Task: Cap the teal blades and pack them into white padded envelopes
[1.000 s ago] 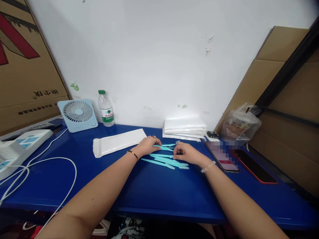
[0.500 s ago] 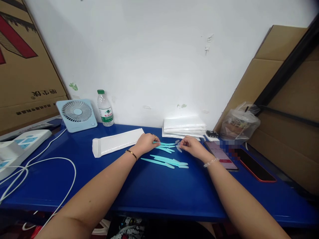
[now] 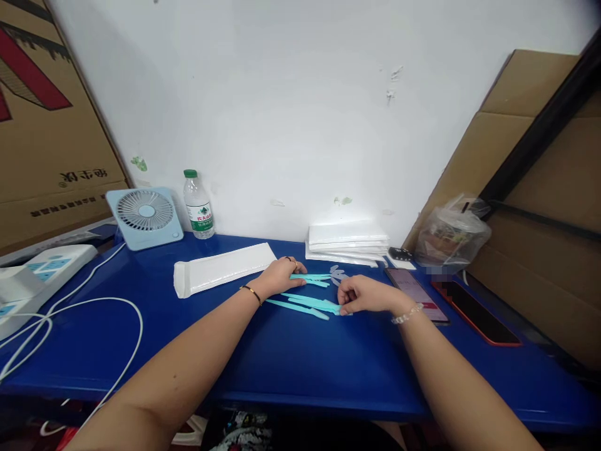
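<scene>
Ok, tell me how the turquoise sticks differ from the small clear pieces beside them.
Colour: the turquoise sticks are solidly coloured, while the clear pieces look see-through.
Size: the sticks are long and slim; the clear pieces are much shorter.
Arrangement: the sticks lie in two groups, the clear pieces in one small cluster.
Both lie on the blue table.

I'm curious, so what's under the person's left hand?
Slim turquoise plastic sticks poke out from under the left hand. The hand covers their other ends, so those can't be seen.
</scene>
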The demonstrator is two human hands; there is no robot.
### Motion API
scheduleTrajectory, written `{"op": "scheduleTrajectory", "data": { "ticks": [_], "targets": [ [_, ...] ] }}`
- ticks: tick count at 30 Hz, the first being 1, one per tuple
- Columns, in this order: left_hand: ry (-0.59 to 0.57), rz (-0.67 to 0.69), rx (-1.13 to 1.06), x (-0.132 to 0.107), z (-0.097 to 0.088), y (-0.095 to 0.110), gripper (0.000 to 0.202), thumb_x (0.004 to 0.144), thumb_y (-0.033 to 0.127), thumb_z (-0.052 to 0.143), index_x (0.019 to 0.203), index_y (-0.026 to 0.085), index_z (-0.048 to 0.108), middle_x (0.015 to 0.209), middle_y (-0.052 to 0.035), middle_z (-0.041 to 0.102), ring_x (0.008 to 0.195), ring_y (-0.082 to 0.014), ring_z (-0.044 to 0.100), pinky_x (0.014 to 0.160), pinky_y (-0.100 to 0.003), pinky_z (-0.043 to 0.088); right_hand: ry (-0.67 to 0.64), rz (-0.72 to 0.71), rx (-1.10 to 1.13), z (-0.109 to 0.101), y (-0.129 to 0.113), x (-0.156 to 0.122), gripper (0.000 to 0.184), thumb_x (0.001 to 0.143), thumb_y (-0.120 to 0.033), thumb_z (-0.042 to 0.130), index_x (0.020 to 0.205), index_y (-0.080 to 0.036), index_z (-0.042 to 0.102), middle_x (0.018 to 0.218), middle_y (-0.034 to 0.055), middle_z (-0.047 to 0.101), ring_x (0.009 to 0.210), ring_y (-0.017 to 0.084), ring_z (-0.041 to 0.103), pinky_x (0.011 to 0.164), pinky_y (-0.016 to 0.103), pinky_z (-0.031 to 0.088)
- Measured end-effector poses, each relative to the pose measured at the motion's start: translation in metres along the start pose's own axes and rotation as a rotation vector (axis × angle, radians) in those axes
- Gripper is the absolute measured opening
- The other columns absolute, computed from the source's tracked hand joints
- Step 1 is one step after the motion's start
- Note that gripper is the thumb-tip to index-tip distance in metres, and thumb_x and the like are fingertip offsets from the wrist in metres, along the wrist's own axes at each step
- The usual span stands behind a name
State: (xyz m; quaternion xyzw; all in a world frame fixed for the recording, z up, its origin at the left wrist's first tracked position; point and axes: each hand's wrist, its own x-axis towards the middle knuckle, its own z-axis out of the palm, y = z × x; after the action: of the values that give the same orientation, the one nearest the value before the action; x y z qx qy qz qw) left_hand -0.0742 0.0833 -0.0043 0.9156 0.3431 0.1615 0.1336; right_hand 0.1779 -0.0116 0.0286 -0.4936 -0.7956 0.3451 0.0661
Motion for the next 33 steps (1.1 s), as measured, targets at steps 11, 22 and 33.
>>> {"op": "scheduleTrajectory", "data": {
  "ticks": [11,22,33],
  "targets": [
    [-0.109,0.015,-0.147,-0.008,-0.021,0.031,0.034,0.081,0.048,0.053,0.091,0.021,0.07,0.078,-0.0012,0.067,0.068,-0.0149,0.057,0.058,-0.023,0.037,0.329,-0.07,0.158,0.004,0.004,0.012,0.03,0.076,-0.045,0.061,0.076,-0.015,0.061,0.065,-0.001,0.054,0.058,0.011,0.045,0.054,0.023,0.035],
    [0.037,-0.054,0.016,0.0,-0.007,-0.007,0.03,0.079,0.041,0.056,0.102,0.023,0.067,0.089,-0.0032,0.065,0.086,-0.0191,0.057,0.07,-0.025,0.041,0.602,0.023,-0.036,0.004,0.018,0.02,0.018,0.076,-0.034,0.06,0.076,-0.016,0.065,0.071,0.002,0.062,0.061,0.013,0.049,0.056,0.024,0.037],
    [-0.229,0.091,-0.177,-0.007,-0.012,0.025,0.023,0.078,0.039,0.058,0.085,0.02,0.069,0.075,-0.0003,0.066,0.065,-0.0123,0.057,0.055,-0.02,0.038,0.338,-0.086,-0.084,0.026,-0.004,0.026,0.013,0.079,-0.031,0.06,0.077,-0.018,0.061,0.071,0.0008,0.059,0.061,0.012,0.05,0.053,0.022,0.036]
  ]
}}
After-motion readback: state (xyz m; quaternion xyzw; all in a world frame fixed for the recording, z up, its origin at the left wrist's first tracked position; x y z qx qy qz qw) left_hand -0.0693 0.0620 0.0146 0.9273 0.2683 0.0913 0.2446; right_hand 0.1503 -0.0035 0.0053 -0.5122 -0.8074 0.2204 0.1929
